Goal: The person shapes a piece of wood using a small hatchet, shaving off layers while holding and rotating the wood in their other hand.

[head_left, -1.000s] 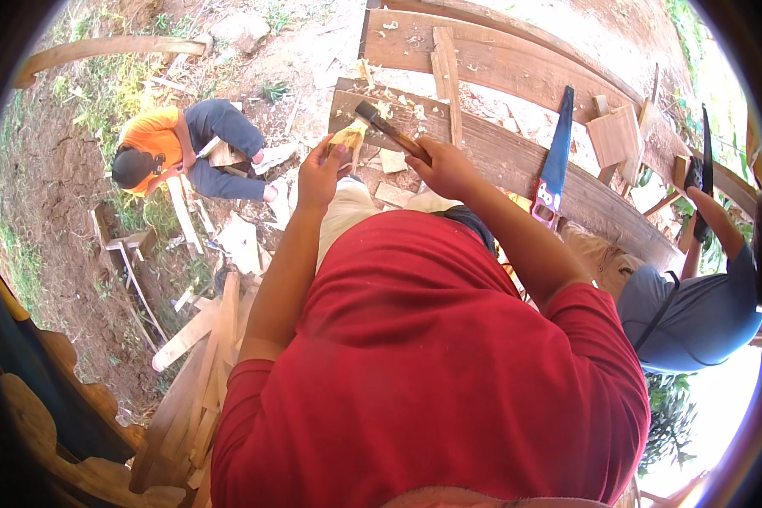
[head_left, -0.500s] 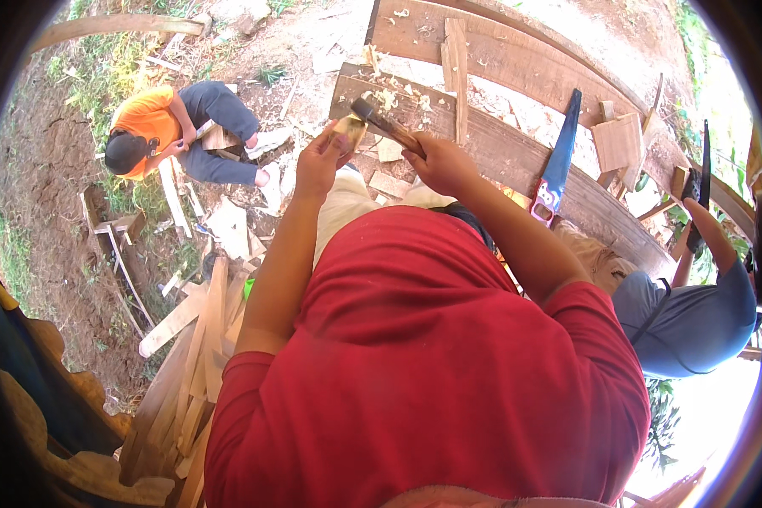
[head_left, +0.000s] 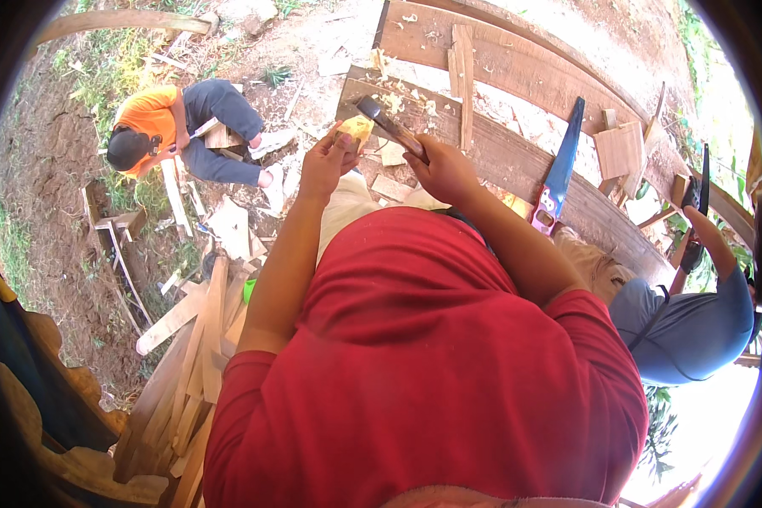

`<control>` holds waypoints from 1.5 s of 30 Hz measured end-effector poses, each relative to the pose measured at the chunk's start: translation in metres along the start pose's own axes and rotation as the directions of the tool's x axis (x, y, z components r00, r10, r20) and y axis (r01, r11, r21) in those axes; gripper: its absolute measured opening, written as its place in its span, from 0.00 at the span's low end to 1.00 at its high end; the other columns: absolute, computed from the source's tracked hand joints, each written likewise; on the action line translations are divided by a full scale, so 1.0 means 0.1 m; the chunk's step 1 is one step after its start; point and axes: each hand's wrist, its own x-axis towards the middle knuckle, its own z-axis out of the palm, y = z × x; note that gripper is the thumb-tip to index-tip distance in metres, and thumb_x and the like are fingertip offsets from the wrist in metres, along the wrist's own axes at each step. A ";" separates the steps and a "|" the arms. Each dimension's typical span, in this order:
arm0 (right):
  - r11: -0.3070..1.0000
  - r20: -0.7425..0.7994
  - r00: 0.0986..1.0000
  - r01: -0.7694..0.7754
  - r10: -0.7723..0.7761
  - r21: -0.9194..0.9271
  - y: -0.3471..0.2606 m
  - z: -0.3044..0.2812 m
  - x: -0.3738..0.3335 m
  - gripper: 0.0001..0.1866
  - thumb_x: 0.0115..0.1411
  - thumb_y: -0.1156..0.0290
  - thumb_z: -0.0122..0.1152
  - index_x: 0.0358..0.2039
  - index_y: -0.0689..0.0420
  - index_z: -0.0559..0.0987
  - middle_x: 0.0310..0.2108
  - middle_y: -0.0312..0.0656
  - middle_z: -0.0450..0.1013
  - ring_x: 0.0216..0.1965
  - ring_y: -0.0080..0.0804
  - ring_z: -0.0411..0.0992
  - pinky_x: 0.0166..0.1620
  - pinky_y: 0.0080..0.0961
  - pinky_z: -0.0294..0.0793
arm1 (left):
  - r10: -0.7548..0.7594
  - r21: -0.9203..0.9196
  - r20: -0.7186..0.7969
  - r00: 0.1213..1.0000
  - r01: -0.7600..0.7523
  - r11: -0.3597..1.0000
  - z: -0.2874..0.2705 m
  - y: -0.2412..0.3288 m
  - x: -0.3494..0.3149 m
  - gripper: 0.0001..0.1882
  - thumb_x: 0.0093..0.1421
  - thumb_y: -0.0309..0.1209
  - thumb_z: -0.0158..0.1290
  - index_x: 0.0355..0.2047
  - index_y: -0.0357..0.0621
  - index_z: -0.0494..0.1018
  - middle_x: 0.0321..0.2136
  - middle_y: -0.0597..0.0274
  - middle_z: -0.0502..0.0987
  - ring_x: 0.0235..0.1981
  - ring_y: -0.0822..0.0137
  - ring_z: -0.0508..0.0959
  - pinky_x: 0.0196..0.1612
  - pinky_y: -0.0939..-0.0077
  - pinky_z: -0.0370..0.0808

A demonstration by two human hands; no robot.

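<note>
My left hand (head_left: 328,162) pinches a small bright yellow piece (head_left: 358,129) between thumb and fingers; its exact kind cannot be made out. In my right hand (head_left: 445,169) is a hammer, gripped by its wooden handle (head_left: 405,139). The dark hammer head (head_left: 369,107) lies just above the yellow piece, very close to it; whether they touch cannot be told. Both hands are held out in front of my red shirt, near the left end of a wooden plank (head_left: 499,144) strewn with curled shavings.
A blue-bladed handsaw (head_left: 560,169) rests on the plank at right, and a short slat (head_left: 461,85) bridges two boards. At left a person in orange (head_left: 150,118) sits on the ground. Another person (head_left: 694,313) bends at far right. Cut wood strips (head_left: 196,364) pile up lower left.
The yellow piece has turned a little in my left hand and shows a brighter, broader face. The hammer stays close to it, and the whole view has shifted slightly.
</note>
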 end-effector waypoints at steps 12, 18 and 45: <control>0.983 0.087 0.986 -0.130 0.142 -0.133 0.27 0.16 0.18 0.19 0.72 0.52 0.62 0.45 0.57 0.77 0.34 0.55 0.82 0.38 0.63 0.81 0.42 0.58 0.77 | 0.004 -0.092 -0.024 1.000 -0.006 0.996 -0.10 0.04 0.12 0.29 0.76 0.44 0.57 0.68 0.38 0.69 0.57 0.54 0.81 0.53 0.57 0.86 0.53 0.70 0.85; 0.989 0.024 0.997 -0.077 0.075 0.125 0.06 -0.06 0.03 0.17 0.72 0.55 0.62 0.46 0.57 0.78 0.33 0.56 0.81 0.38 0.63 0.80 0.42 0.55 0.77 | -0.019 -0.117 -0.023 1.000 0.017 0.993 -0.18 0.02 0.09 0.29 0.76 0.45 0.57 0.69 0.39 0.70 0.58 0.54 0.80 0.54 0.57 0.86 0.55 0.69 0.85; 0.998 0.168 0.984 -0.067 0.066 -0.003 0.20 0.03 0.28 0.20 0.72 0.51 0.59 0.50 0.56 0.78 0.38 0.57 0.82 0.42 0.62 0.81 0.46 0.57 0.77 | -0.022 -0.053 0.013 1.000 0.022 0.998 -0.21 0.02 0.17 0.31 0.72 0.41 0.63 0.71 0.45 0.71 0.51 0.60 0.84 0.45 0.69 0.86 0.52 0.71 0.86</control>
